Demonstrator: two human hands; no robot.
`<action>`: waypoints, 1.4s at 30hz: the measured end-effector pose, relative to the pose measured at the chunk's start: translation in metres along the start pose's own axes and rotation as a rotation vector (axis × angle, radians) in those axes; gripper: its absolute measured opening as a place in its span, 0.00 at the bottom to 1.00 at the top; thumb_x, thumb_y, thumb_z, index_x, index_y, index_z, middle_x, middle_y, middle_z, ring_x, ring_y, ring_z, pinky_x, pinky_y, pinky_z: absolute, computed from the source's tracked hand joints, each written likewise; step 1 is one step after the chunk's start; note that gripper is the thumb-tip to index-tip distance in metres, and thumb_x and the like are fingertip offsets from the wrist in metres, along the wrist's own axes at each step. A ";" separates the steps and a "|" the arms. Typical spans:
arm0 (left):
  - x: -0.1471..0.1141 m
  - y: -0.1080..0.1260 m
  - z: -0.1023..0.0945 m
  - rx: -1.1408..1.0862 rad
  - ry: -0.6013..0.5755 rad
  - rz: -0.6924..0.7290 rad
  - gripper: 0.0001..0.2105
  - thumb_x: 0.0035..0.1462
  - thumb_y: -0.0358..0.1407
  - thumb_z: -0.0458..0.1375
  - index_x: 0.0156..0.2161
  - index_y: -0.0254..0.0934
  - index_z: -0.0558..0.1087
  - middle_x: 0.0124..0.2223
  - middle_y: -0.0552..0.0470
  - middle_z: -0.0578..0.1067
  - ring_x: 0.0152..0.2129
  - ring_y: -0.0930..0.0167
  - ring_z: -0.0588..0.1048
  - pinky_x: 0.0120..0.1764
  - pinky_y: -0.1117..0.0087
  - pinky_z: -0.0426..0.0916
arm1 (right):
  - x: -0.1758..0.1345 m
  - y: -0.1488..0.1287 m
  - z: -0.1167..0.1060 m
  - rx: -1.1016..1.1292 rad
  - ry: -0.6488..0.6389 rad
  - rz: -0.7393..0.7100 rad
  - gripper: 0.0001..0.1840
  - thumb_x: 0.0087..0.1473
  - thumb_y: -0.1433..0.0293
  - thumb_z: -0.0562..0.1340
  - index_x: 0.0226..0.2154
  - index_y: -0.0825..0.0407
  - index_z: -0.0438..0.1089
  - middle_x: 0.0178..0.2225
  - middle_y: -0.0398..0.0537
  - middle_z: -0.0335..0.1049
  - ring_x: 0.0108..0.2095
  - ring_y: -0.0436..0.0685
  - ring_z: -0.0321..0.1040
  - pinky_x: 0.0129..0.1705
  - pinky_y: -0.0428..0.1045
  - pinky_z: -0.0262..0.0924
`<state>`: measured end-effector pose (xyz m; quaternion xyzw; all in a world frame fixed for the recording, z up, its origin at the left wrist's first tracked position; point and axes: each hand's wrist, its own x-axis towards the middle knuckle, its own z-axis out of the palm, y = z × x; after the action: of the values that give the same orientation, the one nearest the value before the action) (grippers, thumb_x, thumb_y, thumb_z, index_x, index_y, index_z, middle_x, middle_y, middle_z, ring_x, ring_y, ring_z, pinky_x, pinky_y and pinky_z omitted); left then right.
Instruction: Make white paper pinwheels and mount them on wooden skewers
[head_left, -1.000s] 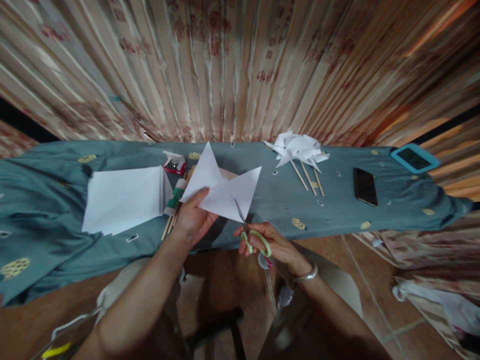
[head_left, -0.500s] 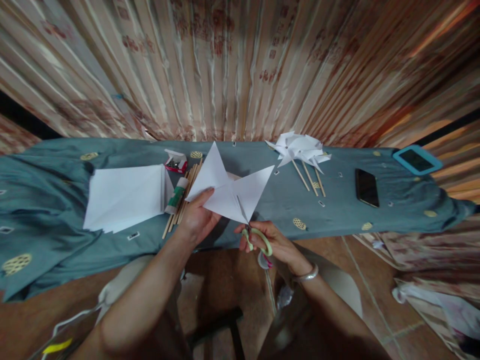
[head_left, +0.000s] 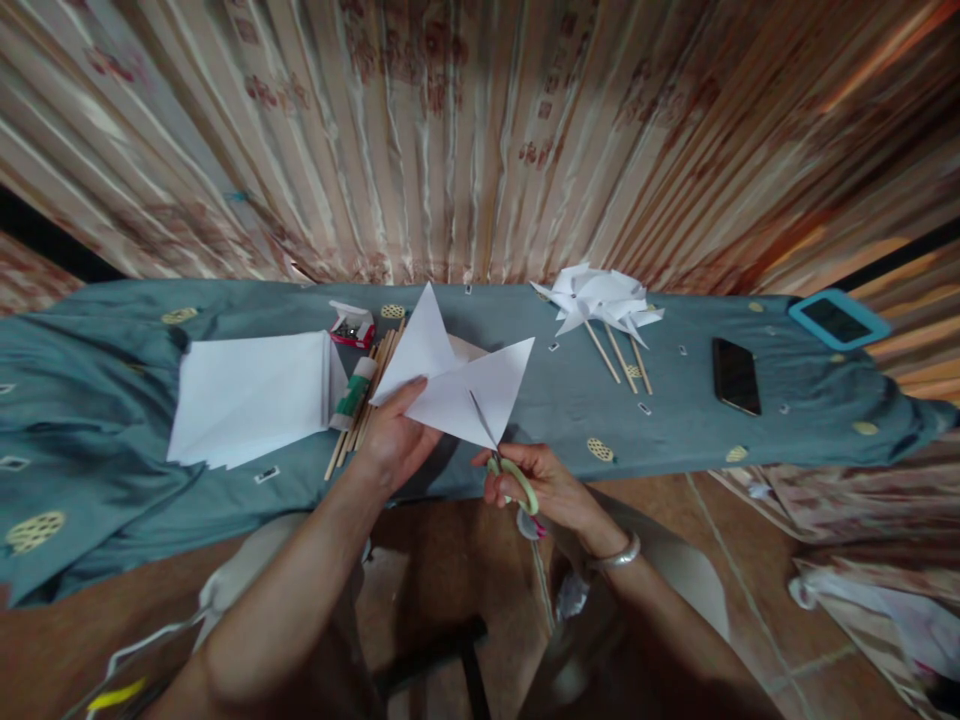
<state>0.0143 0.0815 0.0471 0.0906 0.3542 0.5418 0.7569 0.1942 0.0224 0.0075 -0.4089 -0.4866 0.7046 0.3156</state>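
My left hand (head_left: 401, 432) grips a white sheet of paper (head_left: 450, 398) by its lower left part, thumb on top. A slit parts the sheet's upper edge into pointed flaps. In my right hand (head_left: 544, 482) is a pair of scissors (head_left: 517, 482) with pale green handles, its blades laid over the sheet's lower right corner and pointing up toward the middle. Just left of the sheet lie several wooden sticks (head_left: 346, 440) and a glue stick (head_left: 352, 393) with a green label.
A stack of white paper (head_left: 247, 395) lies on the left of the cloth-covered table (head_left: 585, 400). Behind the sticks is a small open red-and-white box (head_left: 352, 325) of metal pieces. Paper pinwheels (head_left: 604, 295), a phone (head_left: 735, 375) and a blue-framed tablet (head_left: 840, 318) lie to the right.
The scissor handles have drawn closer together and the blades have closed along the paper. The sheet's right flap has shifted slightly left and down. My left hand stays in place.
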 end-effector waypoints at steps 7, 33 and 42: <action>0.000 0.000 -0.001 0.003 -0.014 0.021 0.09 0.54 0.26 0.53 0.39 0.30 0.75 0.33 0.46 0.80 0.39 0.65 0.77 0.48 0.66 0.68 | 0.001 -0.001 0.002 0.077 0.018 0.036 0.24 0.39 0.53 0.71 0.34 0.54 0.72 0.22 0.40 0.71 0.20 0.44 0.65 0.24 0.42 0.62; -0.001 -0.007 0.003 0.082 0.027 -0.001 0.08 0.54 0.25 0.52 0.33 0.28 0.75 0.32 0.46 0.79 0.34 0.68 0.78 0.47 0.68 0.69 | 0.002 -0.003 0.008 0.036 0.103 0.015 0.28 0.39 0.48 0.69 0.33 0.54 0.72 0.20 0.40 0.69 0.19 0.46 0.64 0.22 0.42 0.58; 0.000 -0.006 0.003 0.082 0.008 0.003 0.08 0.54 0.26 0.52 0.33 0.30 0.75 0.31 0.46 0.79 0.35 0.67 0.78 0.48 0.66 0.69 | 0.005 -0.001 0.008 0.075 0.139 0.046 0.25 0.35 0.54 0.73 0.31 0.55 0.72 0.19 0.41 0.70 0.18 0.45 0.64 0.21 0.42 0.60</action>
<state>0.0207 0.0797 0.0457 0.1199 0.3791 0.5282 0.7503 0.1846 0.0230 0.0084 -0.4561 -0.4272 0.6991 0.3474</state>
